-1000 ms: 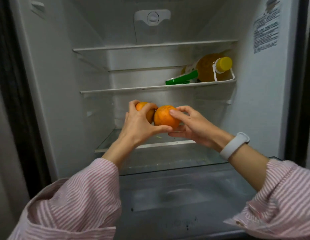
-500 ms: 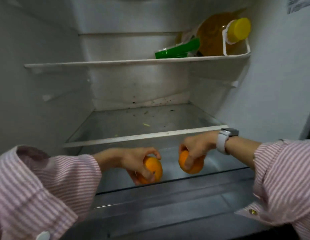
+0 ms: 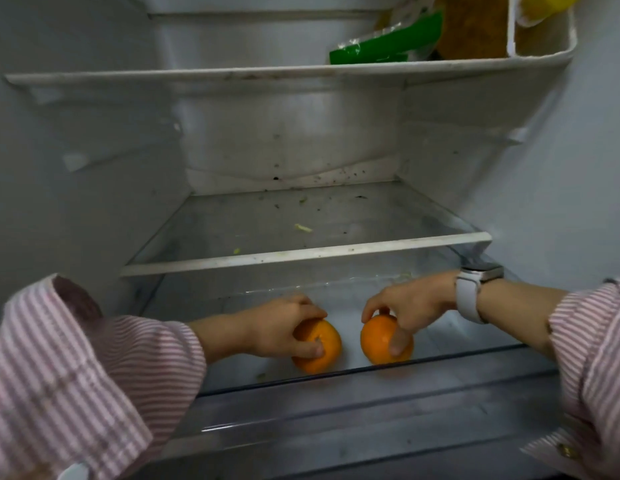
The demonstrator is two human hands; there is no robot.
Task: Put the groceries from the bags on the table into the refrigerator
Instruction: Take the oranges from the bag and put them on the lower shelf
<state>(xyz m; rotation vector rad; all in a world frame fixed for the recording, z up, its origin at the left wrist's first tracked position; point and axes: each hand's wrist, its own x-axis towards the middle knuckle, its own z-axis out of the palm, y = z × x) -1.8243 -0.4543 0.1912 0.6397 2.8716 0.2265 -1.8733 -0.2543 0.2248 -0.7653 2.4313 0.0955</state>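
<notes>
I look into the open refrigerator. Two oranges sit side by side on the lowest glass shelf [image 3: 457,341], just behind its front edge. My left hand [image 3: 284,327] grips the left orange [image 3: 320,355] from above, thumb on its front. My right hand [image 3: 409,306], with a white watch on the wrist, grips the right orange [image 3: 381,339] the same way. The two fruits are a small gap apart.
The glass shelf [image 3: 301,258] above the oranges holds only crumbs. On the upper shelf [image 3: 232,76] lie a green packet [image 3: 388,46] and an oil bottle [image 3: 474,32] with a yellow cap at the right. A clear drawer front [image 3: 370,410] runs below the oranges.
Both hands came down from mid-height with the oranges, parted them, and lowered them onto the lowest shelf. My head has moved closer and lower.
</notes>
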